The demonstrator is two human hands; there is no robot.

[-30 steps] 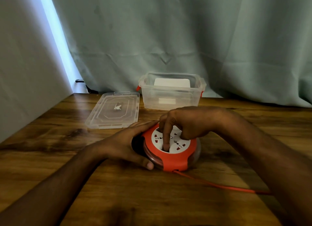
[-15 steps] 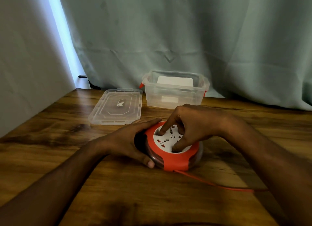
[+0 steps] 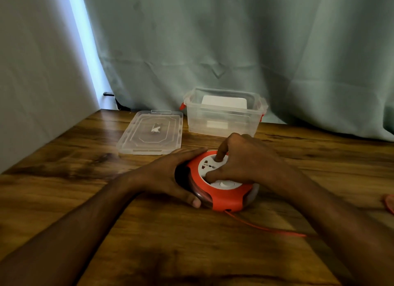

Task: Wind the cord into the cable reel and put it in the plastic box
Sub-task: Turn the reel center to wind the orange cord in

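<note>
A wooden table (image 3: 149, 232) with a dark, streaked grain fills the lower part of the view, and it is backed by a pale green curtain (image 3: 234, 40) hanging in soft folds down to the tabletop. At the left a plain grey wall (image 3: 32, 72) is seen, with a narrow strip of bright light (image 3: 83, 40) between the wall and the curtain edge. The cable reel (image 3: 221, 185), orange with a white socket face, lies flat on the table near the middle. It is cupped at its left side by the left hand (image 3: 168, 177), whose fingers are curved round the rim with the thumb pressed at the near edge. The right hand (image 3: 245, 164) is laid over the top of the reel, its fingers curled, with 1 fingertip pressed into the white face at the far side and another at the near side. The orange cord (image 3: 266, 227) is led out from the reel's near edge and trails rightward across the wood, passing under the right forearm. The plastic box (image 3: 223, 115), clear with red latches, stands open at the back of the table, just before the curtain, and a white object (image 3: 223, 103) is seen inside it. Its clear lid (image 3: 151, 132) lies flat on the table just beside it, to the left. A small orange shape (image 3: 389, 204) is cut off by the right edge; what it is cannot be told.
</note>
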